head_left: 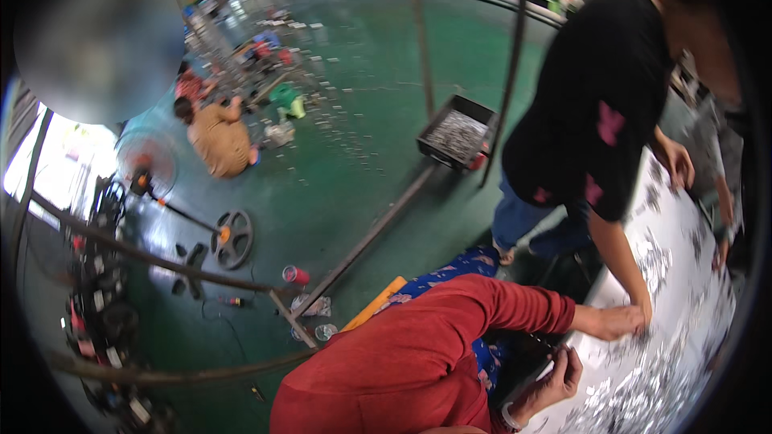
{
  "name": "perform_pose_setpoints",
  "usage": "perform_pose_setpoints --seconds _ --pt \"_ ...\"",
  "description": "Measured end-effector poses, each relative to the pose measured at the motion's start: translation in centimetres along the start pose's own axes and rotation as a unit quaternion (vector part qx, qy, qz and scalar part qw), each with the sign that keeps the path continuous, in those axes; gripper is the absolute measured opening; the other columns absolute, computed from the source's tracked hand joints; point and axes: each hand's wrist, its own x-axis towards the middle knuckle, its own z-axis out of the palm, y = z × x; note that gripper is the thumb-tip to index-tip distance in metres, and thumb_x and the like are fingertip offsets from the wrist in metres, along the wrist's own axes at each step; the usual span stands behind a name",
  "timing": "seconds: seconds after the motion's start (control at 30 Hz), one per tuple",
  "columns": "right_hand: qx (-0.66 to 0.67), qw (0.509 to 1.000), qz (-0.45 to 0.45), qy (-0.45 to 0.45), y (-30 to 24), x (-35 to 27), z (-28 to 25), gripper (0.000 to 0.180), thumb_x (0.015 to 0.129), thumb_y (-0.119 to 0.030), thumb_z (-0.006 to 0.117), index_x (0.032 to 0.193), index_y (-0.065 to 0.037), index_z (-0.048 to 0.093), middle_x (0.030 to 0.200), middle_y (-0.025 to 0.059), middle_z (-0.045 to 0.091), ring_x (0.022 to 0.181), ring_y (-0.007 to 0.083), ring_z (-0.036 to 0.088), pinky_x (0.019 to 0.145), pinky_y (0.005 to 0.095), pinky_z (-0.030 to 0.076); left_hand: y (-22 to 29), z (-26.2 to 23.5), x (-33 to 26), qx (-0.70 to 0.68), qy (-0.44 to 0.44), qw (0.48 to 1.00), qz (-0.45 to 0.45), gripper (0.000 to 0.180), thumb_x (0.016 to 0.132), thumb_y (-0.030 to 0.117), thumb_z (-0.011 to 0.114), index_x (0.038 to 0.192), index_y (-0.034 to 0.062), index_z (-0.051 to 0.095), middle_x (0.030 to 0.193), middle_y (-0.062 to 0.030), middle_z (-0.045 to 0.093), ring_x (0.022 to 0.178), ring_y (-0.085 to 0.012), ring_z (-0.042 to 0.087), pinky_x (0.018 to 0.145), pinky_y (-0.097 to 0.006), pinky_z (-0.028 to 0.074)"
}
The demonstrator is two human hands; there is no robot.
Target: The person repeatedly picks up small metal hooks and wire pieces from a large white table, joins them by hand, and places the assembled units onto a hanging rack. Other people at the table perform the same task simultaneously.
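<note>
My left arm in a red sleeve reaches over a white table (581, 347) on the right. My left hand (609, 322) is closed, its fingertips down at the table among small shiny metal pieces (635, 390). A co-worker's forearm (626, 261) comes down right beside it, and the two hands overlap in view. Closer to me, at the table's near edge, my right hand (560, 378) has curled fingers and a pale band at the wrist. A small dark thing shows by its fingertips; what it holds is too small to make out.
A co-worker in a black shirt (591, 96) leans over the table. On the green floor stand a black bin of metal pieces (458, 130), a fan (145, 169), a long metal bar (374, 233) and a red cup (295, 275). Two people sit at the far left among scattered parts.
</note>
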Motion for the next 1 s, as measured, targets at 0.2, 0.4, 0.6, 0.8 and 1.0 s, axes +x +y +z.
perform_pose_setpoints --seconds 0.2,0.4,0.6,0.8,1.0 --pt "-0.169 0.983 -0.056 -0.044 -2.6 1.2 0.8 0.02 0.078 -0.013 0.068 0.096 -0.006 0.068 0.095 0.0137 0.066 0.089 0.0219 0.061 0.079 0.0345 0.048 11.4 -11.2 -3.4 -0.038 0.078 0.99 -0.114 0.018 0.078 0.013 0.058 0.078 -0.0048 0.056 0.068 -0.0195 0.059 0.064 -0.0321 0.06 0.059 -0.039 0.046" --pt "-0.149 0.977 -0.128 -0.086 -4.0 1.6 1.3 0.019 0.079 -0.01 0.067 0.096 -0.001 0.067 0.094 0.0134 0.066 0.086 0.0204 0.06 0.076 0.0325 0.048 13.7 -11.5 -6.2 0.012 0.103 0.988 -0.114 0.017 0.071 0.012 0.064 0.073 -0.0041 0.06 0.072 -0.016 0.061 0.07 -0.0292 0.061 0.063 -0.037 0.046" --pt "-0.135 0.972 -0.15 -0.119 -4.8 2.6 1.4 0.019 0.08 -0.008 0.066 0.095 0.005 0.066 0.094 0.0131 0.066 0.083 0.0188 0.059 0.074 0.0305 0.047 11.9 -11.0 -6.7 0.041 0.072 0.992 -0.098 0.024 0.086 0.023 0.061 0.082 -0.0005 0.064 0.077 -0.0167 0.062 0.075 -0.0308 0.061 0.065 -0.04 0.047" --pt "-0.092 0.976 -0.124 -0.156 -6.8 1.8 3.9 0.019 0.082 -0.007 0.064 0.095 0.006 0.066 0.094 0.0119 0.066 0.083 0.0173 0.058 0.075 0.0293 0.045 12.6 -11.3 -6.6 -0.045 0.06 0.99 -0.118 0.022 0.087 0.021 0.059 0.078 0.0015 0.065 0.076 -0.0127 0.064 0.072 -0.0249 0.063 0.064 -0.037 0.049" --pt "-0.111 0.965 -0.117 -0.206 -6.8 1.7 3.5 0.017 0.084 -0.008 0.061 0.094 0.006 0.065 0.093 0.0112 0.065 0.083 0.0176 0.057 0.077 0.0292 0.044 14.2 -10.9 -6.8 0.032 0.15 0.986 -0.061 0.023 0.088 0.021 0.058 0.08 0.0008 0.064 0.077 -0.0121 0.064 0.074 -0.0252 0.064 0.062 -0.036 0.049"
